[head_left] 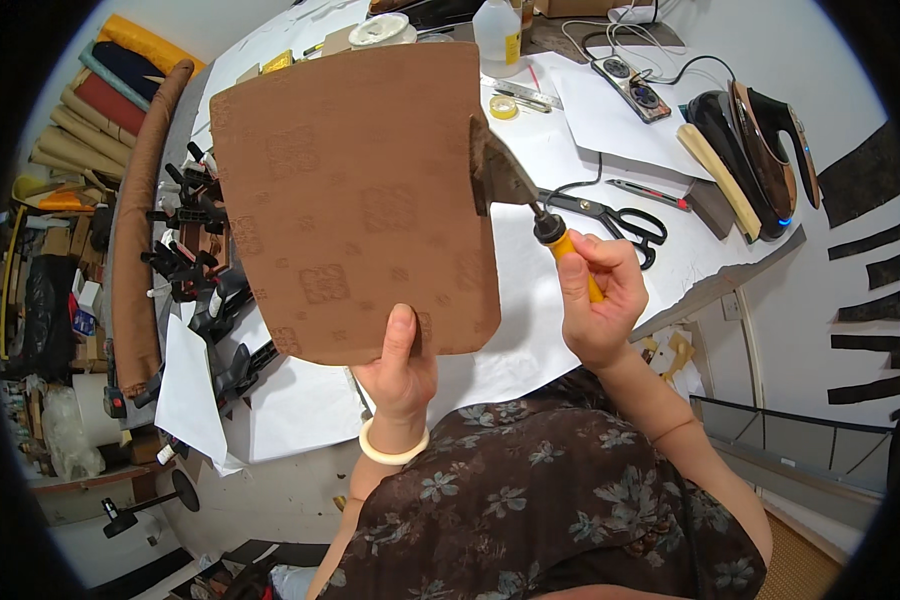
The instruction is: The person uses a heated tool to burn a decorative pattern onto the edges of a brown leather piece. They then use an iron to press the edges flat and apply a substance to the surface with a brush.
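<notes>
Left hand [398, 378] has the brown panel [350, 210] pinched at its bottom edge, thumb on top, held up over the white-covered worktop [535, 330]. Right hand [607, 295] is wrapped round a yellow-handled tool [553, 232], its wide blade right at the panel's right edge. Black scissors [610, 214] lie just beyond.

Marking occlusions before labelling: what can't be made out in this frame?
Head view, left hand: fingers hidden behind the brown panel; thumb shows.
Head view, panel's far face: turned away.
Head view, yellow-handled tool: part of its handle covered by the right hand; blade overlaps the panel's edge, contact unclear.
Head view, clear bottle: top cut off by the picture's upper edge.
</notes>
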{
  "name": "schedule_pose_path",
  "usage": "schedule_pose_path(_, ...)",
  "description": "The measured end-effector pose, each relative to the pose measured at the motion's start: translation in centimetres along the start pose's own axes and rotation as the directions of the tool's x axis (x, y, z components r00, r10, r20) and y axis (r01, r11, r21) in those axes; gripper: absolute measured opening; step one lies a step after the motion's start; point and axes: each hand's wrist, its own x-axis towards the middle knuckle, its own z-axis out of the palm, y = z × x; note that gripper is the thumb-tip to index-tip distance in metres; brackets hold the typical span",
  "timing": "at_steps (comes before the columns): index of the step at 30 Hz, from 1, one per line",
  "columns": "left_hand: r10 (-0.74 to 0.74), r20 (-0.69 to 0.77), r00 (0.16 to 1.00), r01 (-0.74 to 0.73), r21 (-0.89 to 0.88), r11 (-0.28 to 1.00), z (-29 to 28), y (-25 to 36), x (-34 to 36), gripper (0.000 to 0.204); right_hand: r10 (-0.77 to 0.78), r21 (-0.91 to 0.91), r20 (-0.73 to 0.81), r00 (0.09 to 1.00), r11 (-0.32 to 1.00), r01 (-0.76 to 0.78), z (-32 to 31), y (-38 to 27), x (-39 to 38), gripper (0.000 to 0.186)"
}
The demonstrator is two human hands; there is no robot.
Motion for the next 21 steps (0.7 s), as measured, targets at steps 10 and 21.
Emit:
schedule_pose_path(10,-0.015,-0.013,1.000,0.015,0.034,0.999,0.0,-0.2,-0.3,0.061,0.253,0.273,0.003,0.967,0.931,-0.244,1.2,-0.9,-0.3,0.010)
schedule_pose_path(21,-0.038,-0.019,0.999,0.039,0.058,0.998,-0.2,-0.2,-0.5,0.062,0.426,0.413,0.049,0.903,0.815,-0.407,1.1,-2.0,0.8,0.011)
